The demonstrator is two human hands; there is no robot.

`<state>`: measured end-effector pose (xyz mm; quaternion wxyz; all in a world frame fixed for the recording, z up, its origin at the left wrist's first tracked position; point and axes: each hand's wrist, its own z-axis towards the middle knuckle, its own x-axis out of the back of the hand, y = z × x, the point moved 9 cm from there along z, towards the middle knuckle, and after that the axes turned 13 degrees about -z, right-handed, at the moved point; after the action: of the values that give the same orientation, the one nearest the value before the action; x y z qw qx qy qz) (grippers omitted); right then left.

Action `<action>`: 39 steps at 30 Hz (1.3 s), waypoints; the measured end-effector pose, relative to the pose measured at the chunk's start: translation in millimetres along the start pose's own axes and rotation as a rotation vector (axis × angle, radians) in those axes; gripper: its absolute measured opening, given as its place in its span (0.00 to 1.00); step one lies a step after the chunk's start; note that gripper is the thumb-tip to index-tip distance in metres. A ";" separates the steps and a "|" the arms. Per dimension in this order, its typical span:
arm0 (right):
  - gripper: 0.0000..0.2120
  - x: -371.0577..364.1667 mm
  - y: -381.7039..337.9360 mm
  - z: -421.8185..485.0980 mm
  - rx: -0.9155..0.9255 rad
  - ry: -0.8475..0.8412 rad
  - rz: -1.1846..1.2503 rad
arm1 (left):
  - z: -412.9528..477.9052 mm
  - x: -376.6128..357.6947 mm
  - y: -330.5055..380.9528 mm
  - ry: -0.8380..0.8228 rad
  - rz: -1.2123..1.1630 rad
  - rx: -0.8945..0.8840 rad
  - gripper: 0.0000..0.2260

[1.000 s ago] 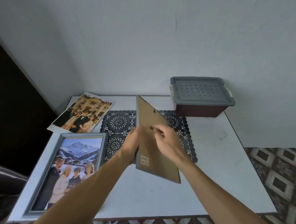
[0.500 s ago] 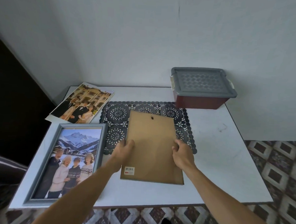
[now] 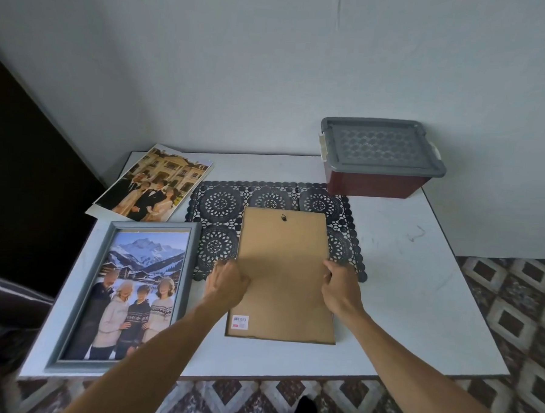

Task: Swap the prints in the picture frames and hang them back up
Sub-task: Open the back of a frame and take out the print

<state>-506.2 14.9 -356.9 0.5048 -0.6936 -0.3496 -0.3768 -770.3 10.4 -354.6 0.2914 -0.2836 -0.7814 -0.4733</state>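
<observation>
The face-down frame (image 3: 281,276) lies on the bench (image 3: 419,277), its top on the lace placemat (image 3: 221,203). Left hand (image 3: 227,283) and right hand (image 3: 341,289) each curl round a side edge. Best to keep it flat and lift the backing evenly, so nothing inside slips

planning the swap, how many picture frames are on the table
2. A grey frame lies face up at the left; a brown-backed frame face down in the centre, partly on the mat.
</observation>
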 end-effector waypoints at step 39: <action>0.11 -107.6 -348.0 75.5 0.431 -0.145 0.070 | 146.5 261.3 -138.7 0.285 -0.124 -0.057 0.12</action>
<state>-845.2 162.1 -314.7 0.6276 -0.6068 -0.4331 -0.2246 -1072.4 132.5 -301.2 0.3613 -0.1730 -0.7344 -0.5479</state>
